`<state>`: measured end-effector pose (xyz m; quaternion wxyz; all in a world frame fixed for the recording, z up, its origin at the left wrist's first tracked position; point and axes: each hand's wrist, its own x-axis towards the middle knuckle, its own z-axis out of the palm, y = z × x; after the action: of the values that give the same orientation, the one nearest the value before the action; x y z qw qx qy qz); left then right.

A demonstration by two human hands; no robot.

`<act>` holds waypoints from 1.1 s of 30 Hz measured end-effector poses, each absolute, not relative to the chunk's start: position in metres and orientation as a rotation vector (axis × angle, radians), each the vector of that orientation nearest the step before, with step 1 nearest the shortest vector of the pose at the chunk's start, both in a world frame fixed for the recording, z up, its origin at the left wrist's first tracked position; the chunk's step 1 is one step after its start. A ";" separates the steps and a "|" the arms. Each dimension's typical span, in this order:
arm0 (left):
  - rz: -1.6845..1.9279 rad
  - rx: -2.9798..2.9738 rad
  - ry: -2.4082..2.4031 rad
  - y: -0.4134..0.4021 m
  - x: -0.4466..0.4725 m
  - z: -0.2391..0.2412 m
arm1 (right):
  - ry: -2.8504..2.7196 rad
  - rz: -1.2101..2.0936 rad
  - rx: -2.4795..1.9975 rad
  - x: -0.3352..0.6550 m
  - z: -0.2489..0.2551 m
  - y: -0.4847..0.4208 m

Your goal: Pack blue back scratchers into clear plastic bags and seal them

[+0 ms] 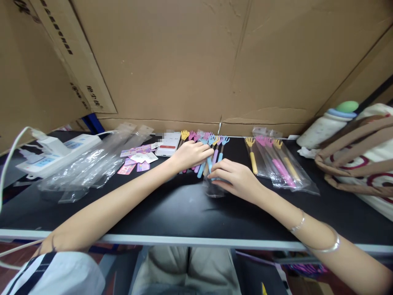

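Observation:
Near the middle of the desk, both hands meet at a blue back scratcher (209, 164) with a small hand-shaped head. My left hand (195, 152) reaches across it from the left, its fingers closed around the upper part. The thumb and fingers of my right hand (235, 178) pinch the lower end of the handle. A clear plastic bag (214, 190) shows below the fingertips; how far it covers the scratcher is hidden. Around the hands lie several more back scratchers in pink, yellow, purple and blue, among them a blue one (221, 155), partly covered by my left hand.
On the right lie a yellow back scratcher (252, 157) and bagged scratchers (282, 170). Farther right are a bottle (322, 127) and a tote bag (368, 159). To the left are a phone (168, 147), small cards (135, 159), clear bags (95, 159) and a power strip (70, 149). Cardboard (184, 61) walls the back.

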<state>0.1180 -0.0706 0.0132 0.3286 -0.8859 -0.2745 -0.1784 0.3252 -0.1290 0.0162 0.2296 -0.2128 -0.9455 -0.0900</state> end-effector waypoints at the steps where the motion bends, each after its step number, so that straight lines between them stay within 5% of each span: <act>1: -0.450 -2.338 -0.749 -0.072 0.117 0.014 | -2.606 -0.229 -0.596 0.325 0.015 -0.128; 11: -0.336 -2.524 -0.799 -0.106 0.098 0.019 | -2.704 -0.211 -0.609 0.313 0.002 -0.121; 22: -0.521 -2.524 -0.759 -0.123 0.081 0.005 | -2.618 0.194 -0.633 0.311 0.006 -0.113; 33: -0.638 -2.477 -0.590 -0.130 0.082 -0.001 | -2.798 -0.079 -0.754 0.320 0.015 -0.130</act>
<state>0.0822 -0.1295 -0.0013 0.2557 -0.9123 -0.2173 -0.2348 0.3198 -0.1299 0.0151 0.1210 -0.2583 -0.9581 -0.0272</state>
